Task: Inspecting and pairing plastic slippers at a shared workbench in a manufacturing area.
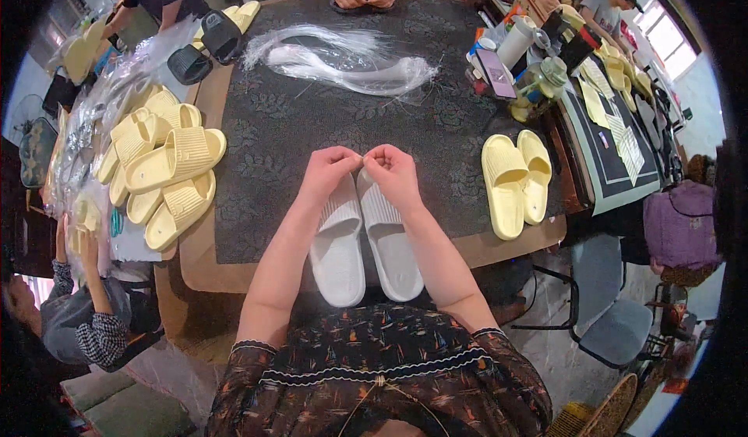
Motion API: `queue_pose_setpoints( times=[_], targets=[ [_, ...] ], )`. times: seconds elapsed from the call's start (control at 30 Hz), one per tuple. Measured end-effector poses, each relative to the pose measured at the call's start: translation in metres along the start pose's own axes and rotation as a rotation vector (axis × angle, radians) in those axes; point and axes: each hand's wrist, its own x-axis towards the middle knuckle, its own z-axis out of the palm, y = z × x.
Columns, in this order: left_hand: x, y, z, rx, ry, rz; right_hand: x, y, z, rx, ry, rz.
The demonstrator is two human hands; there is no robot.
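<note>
A pair of light grey slippers (338,261) lies side by side on the dark mat, toes pointing away from me and heels near the table's front edge. At the toe end, my left hand (330,172) and my right hand (394,175) meet, fingertips pinched together over the gap between the two slippers. Whatever the fingers hold is too small to make out. Beyond my hands lies a long loose bundle of clear thin plastic strands (343,70). A pair of pale yellow slippers (508,184) stands to the right of my right hand.
Several yellow slippers (175,160) are piled at the left, with black slippers (221,36) and plastic bags (101,109) behind. A phone (495,74), a paper roll (516,42) and a jar (545,82) crowd the right. Other people work around. A chair (612,312) stands right.
</note>
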Motion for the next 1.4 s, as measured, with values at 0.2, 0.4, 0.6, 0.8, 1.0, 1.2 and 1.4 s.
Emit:
queue_pose_setpoints(
  times=[0.2, 0.4, 0.6, 0.8, 1.0, 1.2, 1.4],
  targets=[
    [0.0, 0.001, 0.001, -0.031, -0.011, 0.011, -0.007, -0.018, 0.001, -0.229, 0.024, -0.074],
    [0.0, 0.003, 0.001, 0.033, -0.036, 0.012, -0.005, -0.009, 0.001, -0.254, 0.044, -0.102],
    [-0.007, 0.011, 0.01, -0.141, 0.082, 0.029, -0.003, -0.014, 0.006, 0.018, 0.043, -0.02],
    [-0.005, 0.01, 0.004, -0.088, 0.036, -0.015, -0.001, -0.003, 0.002, -0.013, 0.024, -0.02],
    [-0.001, 0.001, -0.003, -0.112, -0.042, -0.004, 0.001, -0.006, 0.002, -0.033, -0.014, -0.016],
    [-0.002, 0.004, 0.002, -0.08, -0.061, 0.041, 0.0, -0.004, -0.005, -0.044, -0.04, -0.02],
    [0.002, -0.009, 0.008, -0.106, 0.013, 0.141, 0.001, -0.003, -0.001, 0.012, -0.011, 0.006]
  ],
)
